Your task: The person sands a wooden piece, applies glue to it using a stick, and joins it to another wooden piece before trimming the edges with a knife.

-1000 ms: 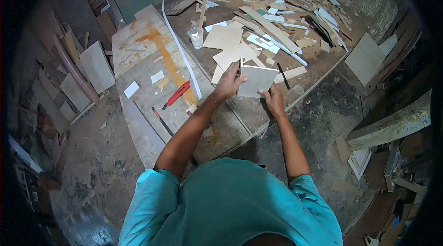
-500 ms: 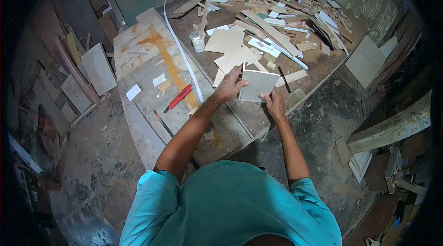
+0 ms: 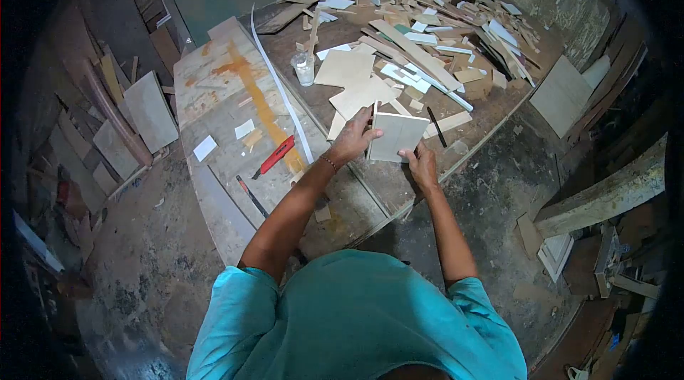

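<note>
Between my two hands, near the front edge of the table, is a small wooden box whose pale flat panel faces me. My left hand is closed on its left side, thumb on the panel and fingers behind the side piece. At the lower right corner my right hand grips it, with the thumb on the front face. What lies behind the panel is hidden. A red utility knife lies left of my left forearm. A slim dark stick-like tool rests to the right of the box.
Wood offcuts are heaped across the back of the table. A clear plastic cup stands by a long white strip. Another thin tool lies at the left. Boards lean at the far left.
The box stays in both hands with almost the same hold. It sits very slightly lower in view, and the camera view has shifted a little.
</note>
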Motion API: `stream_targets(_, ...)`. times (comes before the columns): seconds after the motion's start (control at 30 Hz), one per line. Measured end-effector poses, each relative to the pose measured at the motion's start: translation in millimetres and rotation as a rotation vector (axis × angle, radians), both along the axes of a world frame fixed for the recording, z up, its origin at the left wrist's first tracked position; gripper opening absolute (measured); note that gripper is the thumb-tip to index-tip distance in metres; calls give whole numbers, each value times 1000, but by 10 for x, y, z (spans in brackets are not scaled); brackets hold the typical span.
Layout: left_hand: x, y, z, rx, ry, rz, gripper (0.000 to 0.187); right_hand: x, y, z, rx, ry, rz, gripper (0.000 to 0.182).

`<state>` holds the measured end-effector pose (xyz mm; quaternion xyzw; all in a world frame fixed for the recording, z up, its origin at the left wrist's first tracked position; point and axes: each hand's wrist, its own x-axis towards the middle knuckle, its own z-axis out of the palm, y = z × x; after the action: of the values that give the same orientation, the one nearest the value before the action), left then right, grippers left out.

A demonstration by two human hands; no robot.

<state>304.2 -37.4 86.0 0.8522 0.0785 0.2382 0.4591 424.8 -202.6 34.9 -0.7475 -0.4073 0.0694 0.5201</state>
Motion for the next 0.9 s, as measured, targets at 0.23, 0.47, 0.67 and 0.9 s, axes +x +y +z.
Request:
stream_targets(0.23, 23, -2, -54, 39, -94, 6, 60, 39, 14, -83, 4, -31, 2, 30)
stream_targets(0.47, -23, -52, 36, 20, -80, -10, 61, 25, 10, -73, 16, -43, -12, 30)
stream_targets(0.67, 40, 40, -104, -59, -107, -16, 42, 46, 30, -101, -29, -29, -36, 31)
stream_targets(0.9, 112, 212, -336, -166, -9, 198, 28, 89, 103, -79, -1, -9, -27, 33)
